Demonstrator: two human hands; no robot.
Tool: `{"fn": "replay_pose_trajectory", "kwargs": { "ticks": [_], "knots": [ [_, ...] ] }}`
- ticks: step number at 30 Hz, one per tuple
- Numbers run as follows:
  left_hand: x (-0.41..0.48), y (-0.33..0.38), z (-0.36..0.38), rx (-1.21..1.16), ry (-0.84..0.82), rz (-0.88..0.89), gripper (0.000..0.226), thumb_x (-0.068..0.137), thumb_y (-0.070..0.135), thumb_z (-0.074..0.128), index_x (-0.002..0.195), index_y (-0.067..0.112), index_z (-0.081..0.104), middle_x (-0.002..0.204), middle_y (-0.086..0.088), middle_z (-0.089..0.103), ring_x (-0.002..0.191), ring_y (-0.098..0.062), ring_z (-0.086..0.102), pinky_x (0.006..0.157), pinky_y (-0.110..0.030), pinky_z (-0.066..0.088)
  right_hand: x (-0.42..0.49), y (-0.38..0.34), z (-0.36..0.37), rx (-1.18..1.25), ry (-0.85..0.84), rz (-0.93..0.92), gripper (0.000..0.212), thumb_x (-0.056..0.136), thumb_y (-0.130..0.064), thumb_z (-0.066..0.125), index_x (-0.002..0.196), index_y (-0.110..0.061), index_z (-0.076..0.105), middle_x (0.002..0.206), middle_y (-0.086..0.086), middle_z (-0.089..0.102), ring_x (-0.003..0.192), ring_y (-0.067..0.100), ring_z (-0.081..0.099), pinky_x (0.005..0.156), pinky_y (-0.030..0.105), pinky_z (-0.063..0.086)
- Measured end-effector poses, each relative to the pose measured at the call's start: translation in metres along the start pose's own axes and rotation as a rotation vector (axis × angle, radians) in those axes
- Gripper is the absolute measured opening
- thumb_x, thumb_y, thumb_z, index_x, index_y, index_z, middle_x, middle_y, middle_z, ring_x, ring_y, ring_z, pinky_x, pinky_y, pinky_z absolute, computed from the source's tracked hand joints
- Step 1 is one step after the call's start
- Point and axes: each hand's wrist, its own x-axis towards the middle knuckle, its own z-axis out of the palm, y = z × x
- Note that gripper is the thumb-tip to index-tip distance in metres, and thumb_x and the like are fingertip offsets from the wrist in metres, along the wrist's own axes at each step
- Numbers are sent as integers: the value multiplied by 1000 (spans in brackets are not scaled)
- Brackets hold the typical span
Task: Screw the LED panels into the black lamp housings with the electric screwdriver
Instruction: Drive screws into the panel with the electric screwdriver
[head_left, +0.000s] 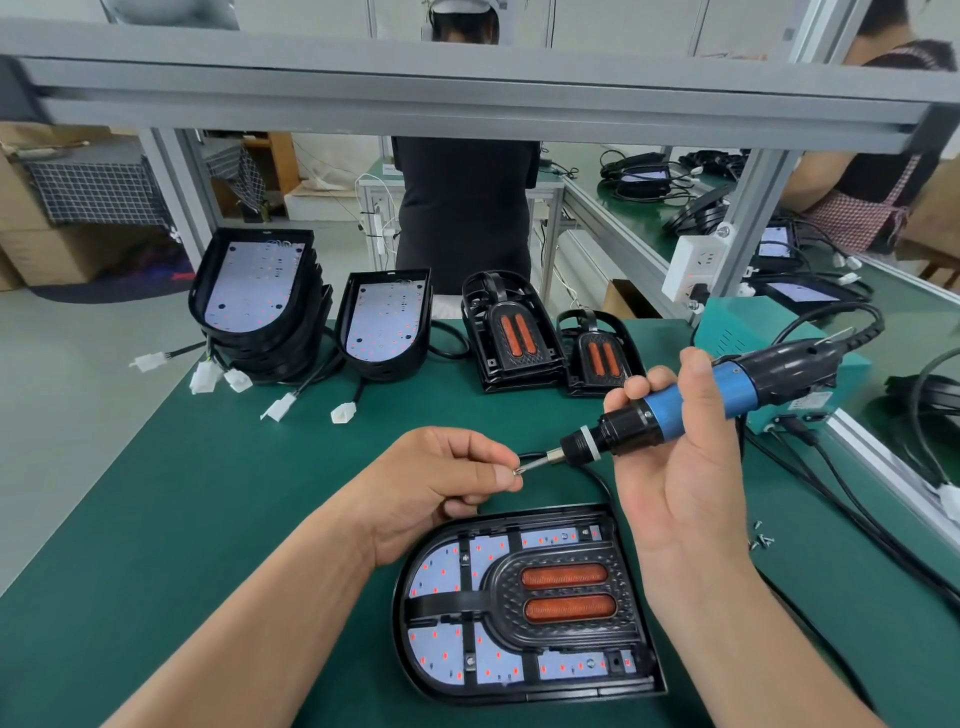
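Black housing (524, 695) with LED panel (441, 566) lies flat, just nearer than both hands. Over the housing's far edge hangs the screwdriver (691, 400), right hand (680, 488) curled round its barrel, axis near-horizontal, bit (537, 462) pointing left rather than down at the panel. Over the housing's far-left corner the left hand (436, 478) pinches a screw (518, 471) at the bit tip; tool likely must tip upright next.

No text, brand or number can be read anywhere. A small pale label (818, 399) on the front of the teal power box (737, 327) is too blurred to make out. A white sheet (388, 169) on the far table is too small to read.
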Motion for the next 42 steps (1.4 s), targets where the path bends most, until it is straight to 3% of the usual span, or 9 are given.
{"fn": "replay_pose_trajectory", "kwargs": {
  "ticks": [4, 16, 20, 22, 25, 28, 31, 33, 42],
  "knots": [
    [1, -1, -1, 36, 40, 19, 15, 72, 5, 85, 86, 10, 83, 86, -19, 67, 53, -9, 41, 47, -16, 33, -3, 3, 1, -14, 53, -15, 28, 101, -37, 70, 116, -19, 54, 90, -2, 59, 80, 14, 61, 87, 33, 57],
    [-1, 0, -2, -28, -26, 35, 15, 78, 3, 80, 92, 9, 81, 92, -20, 74, 58, -11, 41, 47, -16, 35, -3, 3, 1, 9, 114, 21, 29, 102, -26, 70, 121, -15, 51, 91, 2, 60, 82, 17, 62, 89, 37, 58],
    [-2, 2, -3, -42, -50, 39, 27, 87, 3, 78, 114, 2, 73, 94, -18, 72, 61, -10, 42, 50, -15, 38, -1, 1, -1, 52, 157, 25, 33, 101, -30, 70, 124, -15, 52, 90, 2, 62, 80, 18, 63, 85, 37, 60],
    [-4, 3, -4, -51, -62, 34, 35, 92, 11, 75, 123, -1, 68, 95, -16, 71, 64, -9, 45, 52, -15, 39, -1, -1, -1, 83, 170, 33, 34, 100, -30, 71, 123, -14, 53, 88, 2, 62, 79, 18, 62, 87, 38, 59],
    [-5, 5, -8, -44, -41, 14, 44, 88, 29, 77, 118, -3, 71, 92, -13, 69, 65, -9, 46, 51, -16, 37, 0, -5, -1, 107, 189, 33, 34, 99, -30, 73, 122, -14, 53, 86, 1, 63, 78, 18, 62, 89, 38, 58],
    [-9, 7, -9, 162, -44, 0, 50, 76, 41, 84, 108, 3, 78, 87, -5, 69, 65, -10, 47, 55, -18, 36, 0, -10, -3, 135, 192, 46, 31, 100, -26, 73, 122, -14, 54, 88, 3, 63, 79, 19, 62, 88, 39, 57],
    [-12, 6, -8, 372, -106, -18, 39, 77, 39, 85, 105, 12, 81, 92, -4, 77, 78, -14, 68, 73, -24, 55, -3, -18, -4, 151, 189, 55, 27, 100, -20, 73, 117, -12, 54, 87, 4, 61, 77, 20, 60, 83, 38, 57],
    [-13, 7, -6, 465, -140, -10, 32, 79, 37, 86, 103, 16, 83, 97, -6, 81, 85, -13, 73, 81, -27, 59, -4, -24, -2, 169, 185, 48, 26, 98, -17, 73, 115, -12, 54, 86, 4, 59, 74, 19, 58, 78, 35, 56],
    [-15, 9, -5, 683, -145, 40, 23, 81, 44, 85, 96, 25, 84, 92, 2, 80, 78, -5, 68, 76, -23, 55, -16, -46, 0, 92, 40, 2, 10, 102, -19, 62, 108, -14, 57, 83, -1, 54, 71, 13, 53, 69, 25, 51]
  ]
}}
